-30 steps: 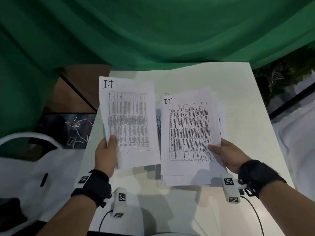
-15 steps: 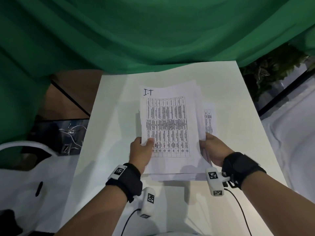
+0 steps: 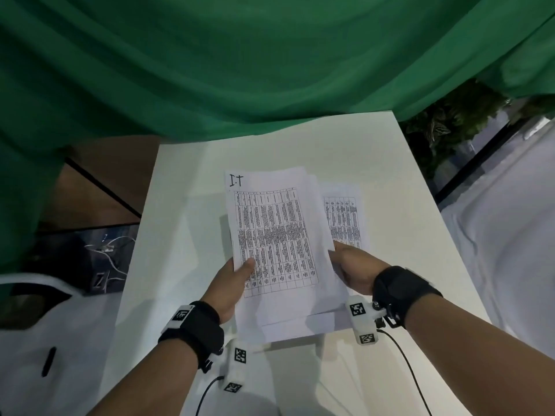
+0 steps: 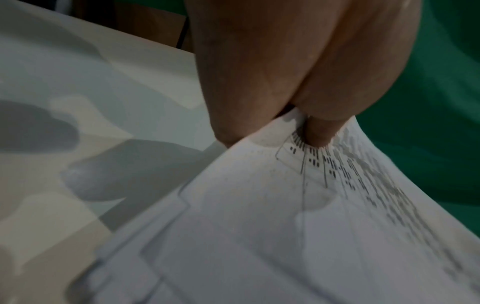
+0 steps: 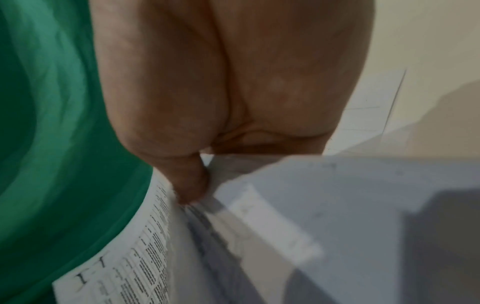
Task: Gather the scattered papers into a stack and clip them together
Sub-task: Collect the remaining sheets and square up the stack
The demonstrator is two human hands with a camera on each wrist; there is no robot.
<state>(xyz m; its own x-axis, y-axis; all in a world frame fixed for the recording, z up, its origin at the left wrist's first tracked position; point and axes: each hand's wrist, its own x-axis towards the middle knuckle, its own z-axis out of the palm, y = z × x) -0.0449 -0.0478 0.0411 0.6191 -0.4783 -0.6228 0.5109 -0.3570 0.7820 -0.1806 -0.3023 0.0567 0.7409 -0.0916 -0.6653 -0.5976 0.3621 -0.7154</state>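
Observation:
A loose stack of printed papers, tables on white sheets with "I.T" handwritten at the top left, is held above the white table. My left hand pinches its lower left edge, thumb on top of the sheet. My right hand grips the stack's right edge, thumb on top. One more printed sheet lies flat on the table just right of and under the stack. Sheet edges in the stack are uneven at the bottom. No clip is visible.
A green cloth hangs behind the table's far edge. Left of the table sit a dark box with wires and a white curved object. Plants stand at the back right.
One second ago each hand held a separate bundle side by side. The left hand's sheets moved right onto the right hand's stack, and both hands now hold one combined stack.

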